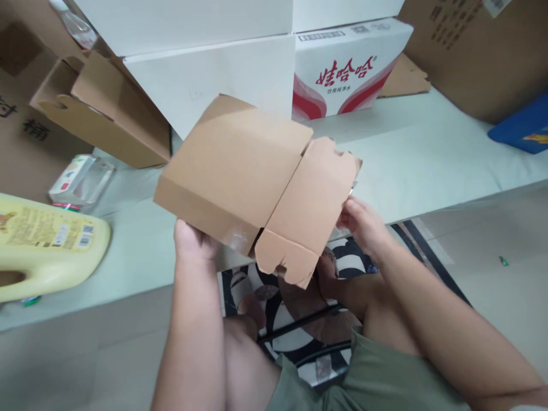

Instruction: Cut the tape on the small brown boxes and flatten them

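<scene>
A brown cardboard box [240, 165] is tilted over the front edge of the pale green surface, its notched end flap [308, 197] folded outward on the right. Under the box's lower left side, my left hand [193, 242] is closed round the edge, its fingertips partly hidden beneath the cardboard. At the right, my right hand [362, 222] has its fingers pinched by the outer edge of the flap. A small shiny bit shows just above those fingers, too small to make out.
White cartons [222, 74] and a red-and-white carton [342, 74] stand behind the box. An open cardboard box [115, 108], a clear bottle [83, 180] and a yellow jug [51, 248] are at the left. A blue box [524, 125] lies far right.
</scene>
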`<state>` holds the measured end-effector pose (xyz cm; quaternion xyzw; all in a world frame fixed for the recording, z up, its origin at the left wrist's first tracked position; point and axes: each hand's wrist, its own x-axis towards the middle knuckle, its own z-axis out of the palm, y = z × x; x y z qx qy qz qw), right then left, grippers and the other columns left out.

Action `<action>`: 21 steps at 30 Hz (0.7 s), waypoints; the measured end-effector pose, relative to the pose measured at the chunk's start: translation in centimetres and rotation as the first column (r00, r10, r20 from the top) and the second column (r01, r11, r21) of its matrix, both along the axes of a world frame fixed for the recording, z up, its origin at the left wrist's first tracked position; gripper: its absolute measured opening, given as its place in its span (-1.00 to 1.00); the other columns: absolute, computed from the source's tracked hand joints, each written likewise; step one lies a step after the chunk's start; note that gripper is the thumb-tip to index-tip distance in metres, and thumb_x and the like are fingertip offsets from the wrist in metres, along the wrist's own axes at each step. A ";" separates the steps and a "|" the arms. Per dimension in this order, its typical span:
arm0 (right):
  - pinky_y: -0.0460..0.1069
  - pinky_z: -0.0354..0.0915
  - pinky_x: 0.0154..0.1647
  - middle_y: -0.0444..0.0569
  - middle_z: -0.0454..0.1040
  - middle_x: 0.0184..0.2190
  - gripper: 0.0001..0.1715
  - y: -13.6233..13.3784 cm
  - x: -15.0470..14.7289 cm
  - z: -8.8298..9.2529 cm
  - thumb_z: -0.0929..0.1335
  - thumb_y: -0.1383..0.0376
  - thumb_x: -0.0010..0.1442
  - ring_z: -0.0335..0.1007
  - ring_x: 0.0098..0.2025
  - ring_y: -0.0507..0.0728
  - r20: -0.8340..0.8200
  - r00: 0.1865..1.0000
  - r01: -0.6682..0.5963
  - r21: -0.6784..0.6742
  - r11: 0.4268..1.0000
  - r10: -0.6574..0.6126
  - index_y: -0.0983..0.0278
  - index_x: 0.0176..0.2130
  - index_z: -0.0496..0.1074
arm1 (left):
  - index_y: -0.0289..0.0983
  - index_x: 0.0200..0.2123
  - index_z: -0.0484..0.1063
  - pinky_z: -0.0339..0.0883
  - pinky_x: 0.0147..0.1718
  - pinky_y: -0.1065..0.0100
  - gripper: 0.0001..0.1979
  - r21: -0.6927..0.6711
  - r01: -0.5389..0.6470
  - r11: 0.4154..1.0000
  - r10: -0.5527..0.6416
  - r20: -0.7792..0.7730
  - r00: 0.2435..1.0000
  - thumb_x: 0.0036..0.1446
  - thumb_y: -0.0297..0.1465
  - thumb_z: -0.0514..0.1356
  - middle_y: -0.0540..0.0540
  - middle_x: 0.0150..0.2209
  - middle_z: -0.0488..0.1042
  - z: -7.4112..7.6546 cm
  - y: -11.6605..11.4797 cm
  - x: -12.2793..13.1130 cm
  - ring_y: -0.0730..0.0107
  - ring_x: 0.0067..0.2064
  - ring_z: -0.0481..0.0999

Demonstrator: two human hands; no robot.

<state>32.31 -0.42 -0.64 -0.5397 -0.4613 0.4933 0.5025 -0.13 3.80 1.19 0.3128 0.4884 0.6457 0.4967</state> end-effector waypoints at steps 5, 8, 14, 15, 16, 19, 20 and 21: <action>-0.01 0.25 -0.66 -0.16 0.39 -0.63 -0.34 -0.7 -1.6 0.5 0.52 -0.29 -0.12 0.23 -0.64 0.04 -0.199 0.979 -0.078 -0.156 0.985 0.046 0.18 -0.42 0.40 | -0.16 -0.22 0.56 0.57 -0.10 0.12 -0.63 -0.046 0.040 0.998 -0.028 0.229 0.973 0.13 0.00 0.24 -0.17 -0.13 0.67 0.8 -0.4 1.2 0.04 0.01 0.63; -0.08 0.03 -0.78 -0.20 0.36 -0.65 -0.35 -0.7 -2.5 1.0 0.57 -0.23 -0.18 0.07 -0.70 -0.04 -0.243 0.969 -0.002 -0.205 0.979 -0.049 0.19 -0.45 0.37 | -0.17 -0.22 0.52 0.55 -0.13 0.16 -0.61 -0.051 -0.006 0.999 0.019 0.259 0.966 0.03 -0.01 0.32 -0.13 -0.16 0.65 0.7 -0.5 1.5 0.14 -0.11 0.64; -0.07 -0.09 -0.80 -0.18 0.35 -0.61 -0.44 -1.8 -1.8 2.3 0.56 -0.15 -0.11 -0.01 -0.70 -0.06 -0.176 0.969 0.136 -0.202 0.970 -0.172 0.18 -0.39 0.40 | -0.19 -0.37 0.37 0.46 -0.30 0.30 -0.80 -0.209 -0.120 0.970 0.163 0.200 0.966 -0.07 -0.31 0.31 0.01 -0.41 0.52 0.0 0.1 1.8 0.37 -0.40 0.55; -0.06 -0.10 -0.80 -0.19 0.31 -0.62 -0.46 -2.2 -0.8 2.7 0.56 -0.14 -0.08 -0.04 -0.70 -0.07 -0.153 0.964 0.188 -0.194 0.963 -0.219 0.16 -0.41 0.38 | -0.18 -0.35 0.38 0.46 -0.32 0.31 -0.82 -0.211 -0.093 0.973 0.137 0.205 0.969 -0.04 -0.28 0.28 -0.01 -0.38 0.55 0.1 0.1 1.8 0.36 -0.39 0.57; -0.06 -0.10 -0.79 -0.21 0.26 -0.64 -0.47 -2.6 0.5 3.0 0.56 -0.14 -0.06 -0.06 -0.71 -0.07 -0.131 0.953 0.248 -0.176 0.952 -0.273 0.15 -0.43 0.36 | -0.18 -0.33 0.40 0.46 -0.33 0.30 -0.82 -0.211 -0.070 0.975 0.115 0.207 0.972 -0.01 -0.26 0.25 -0.04 -0.35 0.57 0.2 0.1 1.7 0.33 -0.36 0.59; -0.07 -0.10 -0.79 -0.25 0.20 -0.62 -0.41 -3.9 5.7 4.2 0.59 -0.14 -0.16 -0.05 -0.69 -0.08 -0.067 0.883 0.462 -0.059 0.885 -0.465 0.12 -0.45 0.30 | -0.17 -0.34 0.40 0.46 -0.33 0.28 -0.82 -0.224 -0.040 0.974 0.087 0.204 0.975 -0.02 -0.24 0.23 -0.06 -0.36 0.59 0.7 -0.2 1.7 0.29 -0.36 0.61; -0.08 -0.07 -0.79 -0.24 0.25 -0.59 -0.41 -4.2 7.7 4.5 0.62 -0.11 -0.21 0.02 -0.67 -0.08 -0.045 0.841 0.540 -0.006 0.842 -0.540 0.11 -0.44 0.31 | -0.17 -0.36 0.38 0.46 -0.34 0.28 -0.83 -0.231 -0.036 0.972 0.084 0.202 0.976 -0.03 -0.25 0.23 -0.05 -0.40 0.57 0.8 -0.2 1.8 0.30 -0.40 0.59; -0.08 -0.02 -0.78 -0.22 0.29 -0.55 -0.42 -4.3 9.7 4.7 0.63 -0.08 -0.23 0.08 -0.65 -0.07 -0.018 0.797 0.603 0.041 0.796 -0.603 0.10 -0.43 0.33 | -0.18 -0.38 0.37 0.45 -0.35 0.29 -0.84 -0.236 -0.032 0.971 0.081 0.201 0.976 -0.05 -0.25 0.22 -0.03 -0.44 0.54 0.9 -0.2 1.8 0.32 -0.43 0.57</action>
